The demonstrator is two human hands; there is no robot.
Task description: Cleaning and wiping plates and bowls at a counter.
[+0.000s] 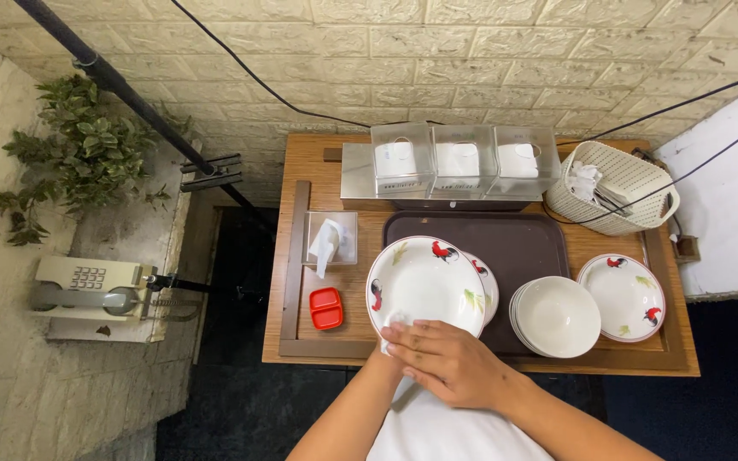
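Observation:
A large white plate (424, 282) with red rooster and leaf prints sits nearest me, overlapping a second patterned plate (487, 286) on the dark brown tray (514, 239). My right hand (454, 363) lies flat over the plate's near rim, pressing a white cloth (395, 322) against it. My left hand (383, 358) reaches the same near rim from the lower left. Its fingers are hidden under my right hand, and it seems to hold the plate's edge.
A stack of white bowls (555, 316) and a smaller rooster plate (625, 294) stand to the right. A red two-part dish (326, 308), a clear tissue box (330, 237), three clear dispensers (459, 160) and a white basket (612, 188) ring the wooden table (301, 171).

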